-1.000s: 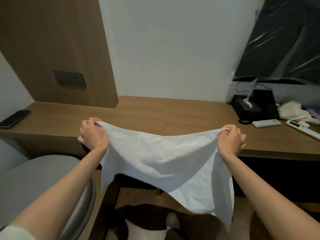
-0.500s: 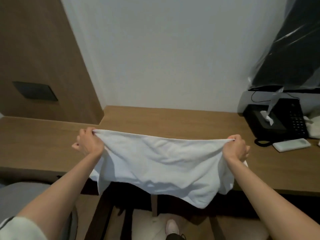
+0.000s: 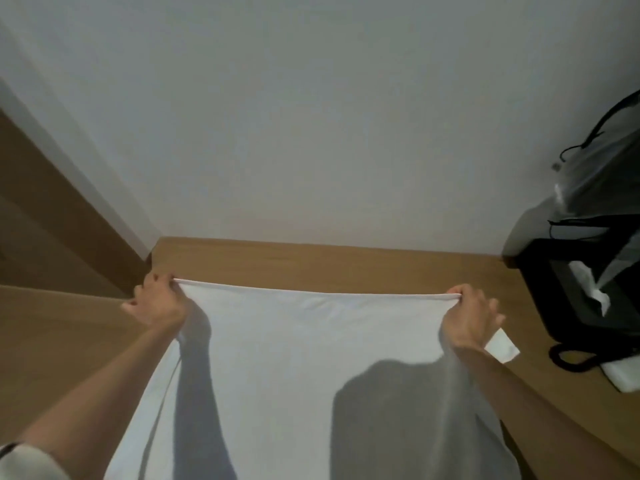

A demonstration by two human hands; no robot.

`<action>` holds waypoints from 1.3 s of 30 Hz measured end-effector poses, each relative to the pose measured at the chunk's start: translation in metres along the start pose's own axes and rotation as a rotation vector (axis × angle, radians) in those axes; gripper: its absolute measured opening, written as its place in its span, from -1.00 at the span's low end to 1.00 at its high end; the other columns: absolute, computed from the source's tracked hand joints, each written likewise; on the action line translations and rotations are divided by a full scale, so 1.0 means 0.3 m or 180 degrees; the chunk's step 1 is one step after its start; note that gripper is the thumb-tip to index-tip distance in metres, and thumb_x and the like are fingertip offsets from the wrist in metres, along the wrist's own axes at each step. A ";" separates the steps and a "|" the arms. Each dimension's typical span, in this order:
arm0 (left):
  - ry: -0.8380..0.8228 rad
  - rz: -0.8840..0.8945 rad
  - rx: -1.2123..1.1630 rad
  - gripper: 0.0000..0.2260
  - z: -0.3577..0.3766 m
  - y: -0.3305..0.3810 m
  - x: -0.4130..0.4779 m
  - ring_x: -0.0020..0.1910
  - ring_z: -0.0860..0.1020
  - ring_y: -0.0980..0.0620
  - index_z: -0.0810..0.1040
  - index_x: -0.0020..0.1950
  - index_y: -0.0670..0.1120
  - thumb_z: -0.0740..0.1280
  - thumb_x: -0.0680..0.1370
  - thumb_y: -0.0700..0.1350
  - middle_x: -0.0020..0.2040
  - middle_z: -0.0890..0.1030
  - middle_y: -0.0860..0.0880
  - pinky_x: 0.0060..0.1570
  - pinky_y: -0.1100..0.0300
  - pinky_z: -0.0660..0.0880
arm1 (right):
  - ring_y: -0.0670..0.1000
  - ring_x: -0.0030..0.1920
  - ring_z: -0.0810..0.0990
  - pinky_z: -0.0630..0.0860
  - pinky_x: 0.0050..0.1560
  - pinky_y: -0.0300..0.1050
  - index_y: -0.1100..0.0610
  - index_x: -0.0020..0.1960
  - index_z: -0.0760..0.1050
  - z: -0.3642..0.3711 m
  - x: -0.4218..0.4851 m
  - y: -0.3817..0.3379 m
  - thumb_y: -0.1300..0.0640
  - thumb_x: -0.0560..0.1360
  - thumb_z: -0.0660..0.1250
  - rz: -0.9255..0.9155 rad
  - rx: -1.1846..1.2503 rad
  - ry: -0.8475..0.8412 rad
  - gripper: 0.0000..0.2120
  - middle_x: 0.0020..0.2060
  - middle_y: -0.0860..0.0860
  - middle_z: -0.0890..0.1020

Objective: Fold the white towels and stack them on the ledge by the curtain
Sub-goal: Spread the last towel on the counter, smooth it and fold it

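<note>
A white towel [image 3: 304,358] is stretched taut and flat over the wooden desk [image 3: 311,265], its far edge straight across the middle of the view. My left hand [image 3: 157,303] pinches the far left corner. My right hand [image 3: 471,317] pinches the far right corner, and a small flap of towel sticks out just right of that wrist. The towel's near part runs out of the bottom of the view. No ledge or curtain is in sight.
A black tissue box [image 3: 595,289] with a white tissue poking up stands on the desk at the right, next to a black coiled cord and a white remote [image 3: 623,372]. A wooden wall panel [image 3: 59,216] rises at the left. A white wall backs the desk.
Both hands carried the towel forward from hanging in the air before the desk to spread over the desktop. The view moved closer and tilted down.
</note>
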State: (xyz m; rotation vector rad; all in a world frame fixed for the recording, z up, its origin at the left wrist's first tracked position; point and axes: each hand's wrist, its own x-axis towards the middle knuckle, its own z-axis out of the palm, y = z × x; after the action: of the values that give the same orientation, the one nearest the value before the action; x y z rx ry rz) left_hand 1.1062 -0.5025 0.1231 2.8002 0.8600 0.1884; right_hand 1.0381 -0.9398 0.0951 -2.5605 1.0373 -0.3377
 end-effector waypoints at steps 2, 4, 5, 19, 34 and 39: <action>-0.0007 0.0024 0.0048 -0.77 0.047 0.019 0.042 0.21 0.39 -0.19 0.56 0.14 -0.12 0.16 0.57 -0.24 0.19 0.47 -0.23 0.17 0.00 0.17 | 0.14 0.11 0.38 0.11 -0.03 -0.04 0.03 -0.03 0.55 0.048 0.045 -0.007 0.45 0.43 0.18 -0.0024 -0.0025 -0.0068 -0.63 0.03 0.08 0.59; 0.0054 0.0105 0.0073 -0.76 0.091 0.037 0.083 0.20 0.39 -0.18 0.58 0.13 -0.13 0.17 0.56 -0.25 0.17 0.50 -0.23 0.16 0.01 0.17 | 0.15 0.09 0.37 0.10 -0.05 -0.04 0.04 -0.05 0.55 0.098 0.088 -0.017 0.44 0.43 0.18 -0.0046 0.0032 -0.0113 -0.65 0.01 0.10 0.58; 0.0094 0.0129 0.0095 -0.76 0.109 0.044 0.102 0.19 0.39 -0.19 0.58 0.13 -0.15 0.18 0.56 -0.26 0.16 0.50 -0.25 0.16 0.00 0.17 | 0.16 0.08 0.37 0.09 -0.06 -0.05 0.04 -0.06 0.56 0.119 0.104 -0.025 0.43 0.42 0.18 -0.0068 0.0058 -0.0108 -0.66 0.00 0.11 0.58; -0.0658 0.2288 -0.0018 -0.49 0.401 0.366 -0.534 0.48 0.20 -0.22 0.20 0.52 -0.03 0.17 0.57 -0.02 0.53 0.16 -0.13 0.39 -0.20 0.11 | 0.06 0.55 -0.01 -0.34 0.44 0.19 -0.06 0.54 0.10 0.339 -0.204 -0.173 0.03 0.63 0.04 -0.1749 -0.0385 -0.1090 -0.52 0.54 -0.01 0.10; -0.1023 0.2184 0.0554 -0.45 0.470 0.535 -0.334 0.51 -0.24 -0.29 -0.26 0.47 0.34 -0.33 0.47 0.34 0.56 -0.22 -0.07 0.33 -0.42 -0.24 | 0.29 0.50 -0.27 -0.20 0.27 0.60 -0.38 0.43 -0.36 0.332 0.143 -0.049 -0.49 0.36 -0.36 -0.0339 -0.1135 -0.0972 -0.34 0.54 -0.17 -0.20; -0.0987 0.2218 0.0633 -0.46 0.498 0.562 -0.307 0.50 -0.28 -0.27 -0.36 0.44 0.33 -0.37 0.46 0.36 0.55 -0.29 -0.06 0.32 -0.41 -0.26 | 0.29 0.50 -0.25 -0.30 0.27 0.53 -0.36 0.48 -0.22 0.339 0.184 -0.050 -0.52 0.36 -0.31 -0.0323 -0.1177 -0.0962 -0.29 0.55 -0.15 -0.14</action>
State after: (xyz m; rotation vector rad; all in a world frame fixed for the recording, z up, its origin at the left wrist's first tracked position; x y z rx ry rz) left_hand 1.1486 -0.7145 0.0117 3.0751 -0.1927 -0.2401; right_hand 1.1214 -0.9447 0.0136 -2.8742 0.9272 0.2359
